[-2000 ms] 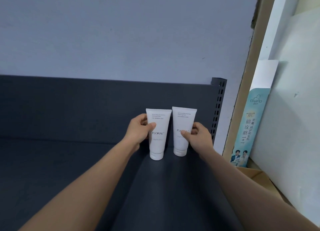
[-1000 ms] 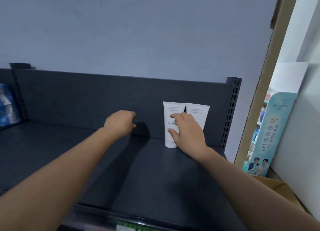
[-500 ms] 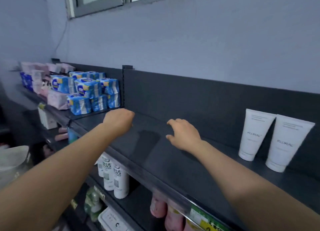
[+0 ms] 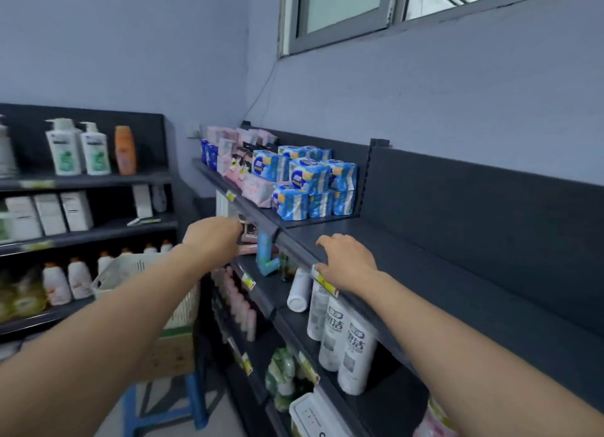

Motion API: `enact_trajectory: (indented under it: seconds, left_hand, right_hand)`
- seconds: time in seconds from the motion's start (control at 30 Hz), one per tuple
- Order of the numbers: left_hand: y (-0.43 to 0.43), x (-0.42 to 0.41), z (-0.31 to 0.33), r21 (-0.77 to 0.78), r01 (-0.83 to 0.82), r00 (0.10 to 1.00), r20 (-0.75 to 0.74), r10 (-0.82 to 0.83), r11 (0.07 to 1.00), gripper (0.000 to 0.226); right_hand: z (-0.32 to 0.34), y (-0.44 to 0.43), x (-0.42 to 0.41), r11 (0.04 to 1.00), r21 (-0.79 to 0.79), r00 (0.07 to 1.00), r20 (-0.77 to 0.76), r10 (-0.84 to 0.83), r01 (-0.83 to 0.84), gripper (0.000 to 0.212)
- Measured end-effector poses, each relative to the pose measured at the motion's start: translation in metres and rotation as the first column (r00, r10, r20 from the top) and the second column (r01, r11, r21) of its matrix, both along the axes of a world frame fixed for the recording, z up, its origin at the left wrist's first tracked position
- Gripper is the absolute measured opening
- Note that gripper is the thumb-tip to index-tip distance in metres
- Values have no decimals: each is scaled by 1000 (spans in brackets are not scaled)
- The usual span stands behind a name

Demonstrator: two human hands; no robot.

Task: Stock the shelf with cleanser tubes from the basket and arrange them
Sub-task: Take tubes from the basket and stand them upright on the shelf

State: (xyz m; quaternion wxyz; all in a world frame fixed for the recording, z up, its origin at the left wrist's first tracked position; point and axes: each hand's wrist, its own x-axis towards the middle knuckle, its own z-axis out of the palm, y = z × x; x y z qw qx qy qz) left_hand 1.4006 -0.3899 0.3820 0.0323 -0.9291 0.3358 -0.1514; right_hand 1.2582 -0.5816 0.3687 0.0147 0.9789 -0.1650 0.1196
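Head view looks along the shelf (image 4: 457, 289) toward the one basket (image 4: 130, 269), which stands off its front edge, likely because you're turning for a refill. Your right hand (image 4: 348, 263) rests spread-fingered on that front edge, seemingly to steady you. Your left hand (image 4: 212, 237) reaches basketward, loosely curled and holding nothing. No cleanser tubes are visible, and the basket's contents are hidden.

head view, near shelf (image 4: 425, 273), faces left along aisle, slightly downward.

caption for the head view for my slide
Right hand rests on the front edge of the dark shelf; left hand hovers near the white basket.
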Motion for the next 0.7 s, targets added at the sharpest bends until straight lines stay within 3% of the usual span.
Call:
enact_trajectory:
  seconds: [0.2, 0.4, 0.7]
  left_hand:
    - [71, 62, -14, 18, -69, 997, -25, 69, 997, 19]
    - [129, 125, -34, 47, -129, 988, -80, 132, 991, 32]
    - [183, 198, -67, 108, -212, 969, -109, 224, 971, 30]
  right_hand:
    - [-14, 60, 84, 998, 38, 998, -32, 61, -59, 45]
    - [-36, 116, 160, 989, 101, 993, -24, 115, -112, 44]
    - [-66, 167, 251, 975, 146, 980, -85, 182, -169, 40]
